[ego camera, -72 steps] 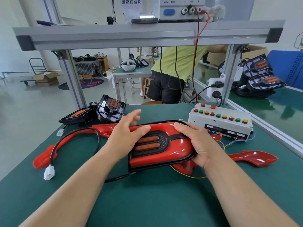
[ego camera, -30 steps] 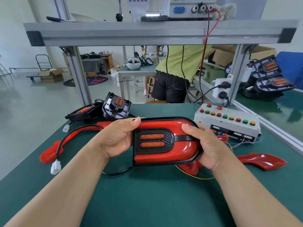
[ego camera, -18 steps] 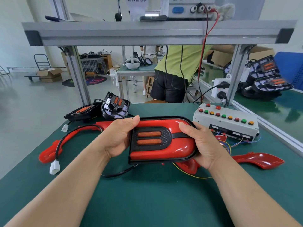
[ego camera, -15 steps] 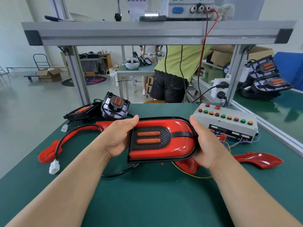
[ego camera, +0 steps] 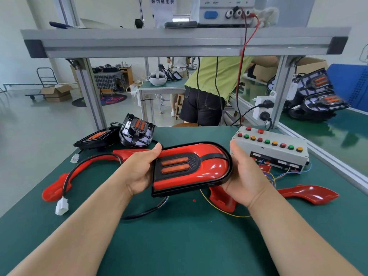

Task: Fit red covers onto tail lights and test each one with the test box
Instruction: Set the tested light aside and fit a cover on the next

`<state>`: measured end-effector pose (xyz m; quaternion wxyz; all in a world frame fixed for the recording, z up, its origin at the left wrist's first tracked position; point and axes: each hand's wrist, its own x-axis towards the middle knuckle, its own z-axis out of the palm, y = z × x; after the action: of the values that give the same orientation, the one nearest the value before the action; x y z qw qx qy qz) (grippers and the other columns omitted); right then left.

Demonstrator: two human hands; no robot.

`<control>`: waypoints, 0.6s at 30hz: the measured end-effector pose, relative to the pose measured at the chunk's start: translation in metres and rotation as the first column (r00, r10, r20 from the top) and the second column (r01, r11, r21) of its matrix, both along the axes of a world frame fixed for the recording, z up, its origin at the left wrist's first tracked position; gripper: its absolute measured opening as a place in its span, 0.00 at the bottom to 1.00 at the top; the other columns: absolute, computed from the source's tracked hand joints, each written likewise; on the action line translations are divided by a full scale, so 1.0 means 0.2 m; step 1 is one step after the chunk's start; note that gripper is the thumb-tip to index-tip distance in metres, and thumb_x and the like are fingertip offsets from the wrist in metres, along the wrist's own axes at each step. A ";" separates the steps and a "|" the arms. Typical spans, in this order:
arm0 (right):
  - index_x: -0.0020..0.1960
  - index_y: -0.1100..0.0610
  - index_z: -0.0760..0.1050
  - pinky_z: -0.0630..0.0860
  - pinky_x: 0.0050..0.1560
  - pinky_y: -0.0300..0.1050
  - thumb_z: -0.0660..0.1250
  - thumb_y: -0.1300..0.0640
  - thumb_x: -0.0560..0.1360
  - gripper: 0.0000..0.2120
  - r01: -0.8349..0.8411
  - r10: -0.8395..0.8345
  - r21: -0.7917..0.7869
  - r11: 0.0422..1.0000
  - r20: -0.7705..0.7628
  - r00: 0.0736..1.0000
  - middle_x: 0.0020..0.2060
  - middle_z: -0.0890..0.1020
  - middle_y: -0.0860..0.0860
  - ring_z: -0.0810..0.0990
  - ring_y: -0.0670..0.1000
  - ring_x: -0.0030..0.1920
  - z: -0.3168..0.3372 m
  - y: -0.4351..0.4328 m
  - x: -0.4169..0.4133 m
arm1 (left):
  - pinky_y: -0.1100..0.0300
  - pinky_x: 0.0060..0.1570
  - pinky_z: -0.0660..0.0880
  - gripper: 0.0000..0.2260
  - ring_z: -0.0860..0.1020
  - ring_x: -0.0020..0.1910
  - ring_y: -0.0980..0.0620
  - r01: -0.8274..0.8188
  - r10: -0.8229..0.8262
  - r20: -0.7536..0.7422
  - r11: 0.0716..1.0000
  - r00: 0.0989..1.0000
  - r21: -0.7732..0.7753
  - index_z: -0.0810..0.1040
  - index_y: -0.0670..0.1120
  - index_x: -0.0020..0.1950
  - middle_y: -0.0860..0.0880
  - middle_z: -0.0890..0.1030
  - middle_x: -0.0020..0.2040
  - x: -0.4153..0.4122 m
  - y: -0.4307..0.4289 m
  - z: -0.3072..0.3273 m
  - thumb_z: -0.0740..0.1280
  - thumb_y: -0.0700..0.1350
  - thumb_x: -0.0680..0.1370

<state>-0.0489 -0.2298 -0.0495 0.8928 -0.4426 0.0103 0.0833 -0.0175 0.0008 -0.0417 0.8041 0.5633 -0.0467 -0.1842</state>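
Progress looks to be partway through 1 unit: a glossy red cover [ego camera: 211, 166] sits on the tail light [ego camera: 179, 168] held between both hands, just above the middle of the worktop [ego camera: 179, 246]. Its black rim shows all round the cover's edge, so the fit appears seated, though I cannot see any clips.

The left hand [ego camera: 139, 170] grips the squared end, thumb laid along the top edge and fingers underneath. The right hand [ego camera: 245, 176] cups the rounded end with its thumb raised clear. Its fingers are hidden below, so I cannot tell whether they curl round it.

Testing seems still to come. The unit's black cable [ego camera: 68, 178] loops away across the worktop to a white connector [ego camera: 62, 206] lying loose at the left, well apart from the test box [ego camera: 270, 150] at the right. At the back left, 2 bare tail lights [ego camera: 137, 132] wait without covers, so at least 2 more fittings and tests remain.

The cover is smooth, hard, curved plastic with bright highlights. It frames a matte black stippled panel holding 2 orange lens bars. The test box is a grey metal case with rows of round red, green and amber buttons. Loose red plastic pieces [ego camera: 306, 194], long and tapering, lie on the green matte surface.
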 end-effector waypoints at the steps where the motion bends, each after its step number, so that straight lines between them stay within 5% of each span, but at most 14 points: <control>1: 0.61 0.63 0.81 0.83 0.46 0.51 0.62 0.41 0.76 0.28 0.015 -0.015 -0.018 1.000 0.000 1.000 0.55 0.84 0.61 0.85 0.57 0.51 0.00 0.00 0.00 | 0.50 0.43 0.82 0.25 0.84 0.53 0.40 -0.009 0.009 0.008 1.000 1.000 0.011 0.86 0.39 0.51 0.37 0.83 0.56 0.00 0.00 0.00 0.53 0.52 0.85; 6: 0.49 0.56 0.86 0.83 0.42 0.47 0.61 0.42 0.80 0.21 0.059 -0.060 -0.152 0.987 0.001 0.998 0.49 0.86 0.57 0.86 0.54 0.45 0.00 -0.02 0.01 | 0.50 0.41 0.83 0.24 0.84 0.52 0.40 -0.065 0.063 0.020 0.996 0.998 0.060 0.86 0.38 0.49 0.36 0.84 0.55 0.00 -0.02 -0.01 0.56 0.51 0.85; 9: 0.54 0.57 0.83 0.82 0.40 0.47 0.62 0.42 0.80 0.21 -0.005 0.005 -0.263 0.965 0.001 1.000 0.46 0.86 0.56 0.85 0.53 0.43 0.01 -0.06 0.01 | 0.51 0.42 0.82 0.20 0.85 0.51 0.41 -0.030 0.031 -0.003 0.994 1.000 0.103 0.87 0.39 0.49 0.37 0.84 0.55 0.01 0.00 -0.02 0.60 0.51 0.82; 16: 0.61 0.60 0.81 0.77 0.60 0.60 0.64 0.41 0.74 0.26 -0.196 0.233 -0.513 0.836 0.008 0.972 0.56 0.83 0.64 0.82 0.62 0.53 0.01 -0.10 -0.03 | 0.47 0.61 0.77 0.22 0.78 0.64 0.39 0.275 -0.269 -0.057 0.932 0.961 0.238 0.80 0.37 0.64 0.36 0.78 0.65 -0.02 0.06 0.02 0.60 0.52 0.80; 18: 0.59 0.61 0.81 0.80 0.54 0.58 0.66 0.42 0.73 0.26 -0.161 0.207 -0.511 0.844 0.033 0.978 0.56 0.83 0.66 0.83 0.61 0.50 0.01 -0.09 -0.03 | 0.45 0.63 0.76 0.25 0.79 0.60 0.41 0.221 -0.239 0.013 0.915 0.971 0.336 0.78 0.36 0.65 0.35 0.79 0.63 -0.02 0.09 0.05 0.60 0.55 0.80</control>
<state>-0.0554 -0.2481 -0.0480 0.7329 -0.6632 -0.0495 0.1436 -0.0212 0.0182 -0.0318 0.6687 0.6861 -0.1027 -0.2674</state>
